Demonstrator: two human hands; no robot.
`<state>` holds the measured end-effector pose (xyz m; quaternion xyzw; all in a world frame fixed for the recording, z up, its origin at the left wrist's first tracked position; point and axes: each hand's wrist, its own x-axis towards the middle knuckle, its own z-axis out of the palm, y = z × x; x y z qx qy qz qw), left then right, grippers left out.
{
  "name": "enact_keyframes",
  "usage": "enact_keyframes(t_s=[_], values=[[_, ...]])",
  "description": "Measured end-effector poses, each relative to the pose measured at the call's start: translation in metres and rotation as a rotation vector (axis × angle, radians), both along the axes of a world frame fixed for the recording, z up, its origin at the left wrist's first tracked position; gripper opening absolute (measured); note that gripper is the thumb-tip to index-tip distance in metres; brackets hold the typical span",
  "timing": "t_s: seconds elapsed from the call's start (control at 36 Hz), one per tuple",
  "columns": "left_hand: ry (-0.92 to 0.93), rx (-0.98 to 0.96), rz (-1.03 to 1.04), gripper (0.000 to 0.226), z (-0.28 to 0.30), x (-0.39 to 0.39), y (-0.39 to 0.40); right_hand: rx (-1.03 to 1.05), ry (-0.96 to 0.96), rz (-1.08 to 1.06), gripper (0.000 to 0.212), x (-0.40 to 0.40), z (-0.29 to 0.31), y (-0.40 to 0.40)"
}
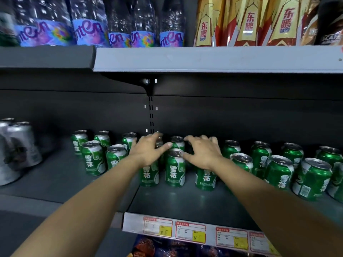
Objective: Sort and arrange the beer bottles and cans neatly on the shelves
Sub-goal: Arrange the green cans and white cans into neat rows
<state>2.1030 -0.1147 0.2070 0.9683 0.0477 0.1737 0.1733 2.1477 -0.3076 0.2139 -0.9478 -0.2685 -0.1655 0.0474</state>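
Several green beer cans stand in loose rows on the grey middle shelf (pixel 185 203). My left hand (pixel 148 151) reaches in over the cans at the centre, fingers spread, its thumb pointing toward a rear can (pixel 177 142). My right hand (pixel 203 152) hovers beside it, fingers spread, thumb touching the rim of a front green can (pixel 175 168). Neither hand encloses a can. More green cans stand at the left (pixel 92 157) and at the right (pixel 313 179). The cans directly under my hands are partly hidden.
Silver cans (pixel 18 147) stand at the far left of the same shelf. The shelf above (pixel 213 59) holds water bottles (pixel 143 34) and gold drink pouches (pixel 246 25). Price tags (pixel 191 231) line the front edge; packaged goods lie below.
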Motion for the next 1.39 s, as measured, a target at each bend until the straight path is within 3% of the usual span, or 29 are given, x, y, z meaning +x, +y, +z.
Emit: enact_keyframes(t_s=[0.11,0.22,0.44,0.53,0.61,0.67,0.78,1.03,1.08,1.19,1.39], values=[[-0.118,0.049,0.153,0.041,0.001,-0.012,0.040,0.067,-0.014,0.140,0.044,-0.010,0.000,0.034],[-0.090,-0.030,0.178,0.038,-0.005,-0.022,0.090,0.028,0.035,0.159,0.042,-0.012,0.000,0.066],[0.017,-0.333,0.008,0.057,0.004,-0.025,0.137,-0.254,0.233,-0.032,0.082,-0.014,0.006,0.117],[0.211,-0.242,-0.108,0.075,0.007,-0.020,0.149,-0.276,0.296,-0.077,0.086,-0.022,0.007,0.130],[0.354,0.058,-0.155,0.081,0.004,-0.014,0.157,-0.302,0.330,-0.128,0.084,-0.026,0.008,0.141],[0.324,0.179,-0.158,0.077,-0.001,-0.011,0.156,-0.301,0.342,-0.153,0.084,-0.027,0.008,0.144],[0.230,0.224,-0.136,0.069,-0.008,-0.006,0.157,-0.276,0.375,-0.182,0.087,-0.031,0.009,0.145],[0.097,0.199,-0.131,0.087,-0.014,-0.018,0.165,-0.320,0.367,-0.223,0.089,-0.034,0.008,0.152],[-0.049,0.136,-0.119,0.079,-0.012,-0.023,0.173,-0.338,0.286,-0.225,0.093,-0.033,0.010,0.156],[-0.361,0.019,-0.056,0.052,-0.011,-0.032,0.189,-0.156,0.085,-0.138,0.087,-0.038,0.012,0.181],[-0.279,-0.090,0.087,0.035,-0.024,-0.043,0.240,-0.178,-0.018,0.028,0.065,-0.050,0.004,0.252]])
